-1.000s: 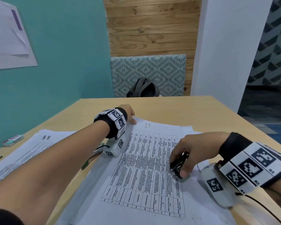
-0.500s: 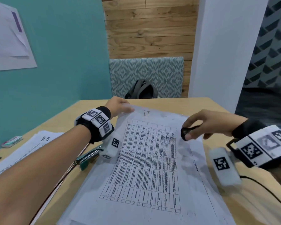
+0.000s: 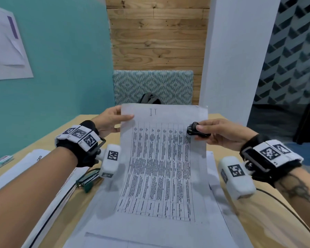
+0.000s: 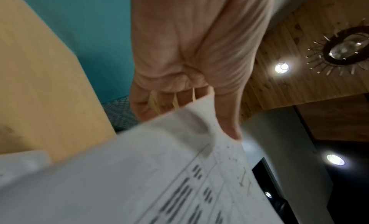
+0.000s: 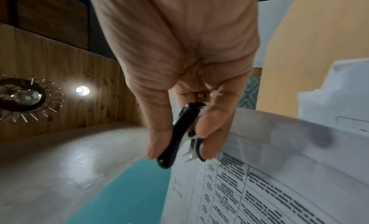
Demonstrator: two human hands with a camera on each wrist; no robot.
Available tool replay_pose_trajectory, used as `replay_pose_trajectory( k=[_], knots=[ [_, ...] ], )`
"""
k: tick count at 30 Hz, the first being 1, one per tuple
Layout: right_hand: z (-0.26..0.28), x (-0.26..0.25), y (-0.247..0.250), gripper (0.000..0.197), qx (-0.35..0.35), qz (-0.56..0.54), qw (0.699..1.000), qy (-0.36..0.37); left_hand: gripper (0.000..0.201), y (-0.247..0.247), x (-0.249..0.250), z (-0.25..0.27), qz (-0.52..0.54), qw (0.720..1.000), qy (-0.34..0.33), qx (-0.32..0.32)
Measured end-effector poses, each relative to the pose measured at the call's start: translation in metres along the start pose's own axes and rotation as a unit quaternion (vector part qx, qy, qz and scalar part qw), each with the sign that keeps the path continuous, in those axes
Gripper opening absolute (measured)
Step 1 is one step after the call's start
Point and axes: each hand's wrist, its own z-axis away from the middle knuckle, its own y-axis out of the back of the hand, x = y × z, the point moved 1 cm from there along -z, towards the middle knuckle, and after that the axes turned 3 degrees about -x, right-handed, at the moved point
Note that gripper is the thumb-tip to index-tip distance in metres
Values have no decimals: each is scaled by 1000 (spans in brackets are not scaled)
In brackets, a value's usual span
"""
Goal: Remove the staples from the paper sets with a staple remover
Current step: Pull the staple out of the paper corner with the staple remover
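The printed sheet [image 3: 161, 158] is the reference item. Its top edge is raised off the surface [image 3: 48, 138]; its lower edge lies on further paper sheets [image 3: 150, 235] on that surface. The left hand [image 3: 109, 120] pinches the sheet's top-left corner, thumb on the printed face, fingers behind; this grip is clamped on the paper. The right hand [image 3: 220, 133] is at the sheet's upper-right edge and holds the black staple remover [image 3: 197, 131] between thumb and fingers, a grip clamped on the tool. The tool's metal claws point at the sheet, just beside its edge. Left of the sheet, a green stapler [image 3: 87, 179] lies on the surface. A second paper stack [image 3: 20, 169] lies farther left.
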Motion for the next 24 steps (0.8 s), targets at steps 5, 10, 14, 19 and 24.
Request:
replay_pose_trajectory(
  k=[5,10,14,19,24],
  knots=[
    [-2,-28,2,86,24,23,998,60,92,0,-15,7,-46,995,40,-77],
    [4,-77,0,87,54,101,981,159,85,1,21,2,-26,998,-43,-32],
    [23,-115,-6,75,58,154,957,238,66,3,56,10,-4,992,-126,-27],
    [50,-131,-19,56,47,147,929,336,5,-6,88,23,38,974,-219,51],
    [77,-87,-27,48,-8,140,923,357,26,-18,61,45,-13,964,-265,14]
  ],
)
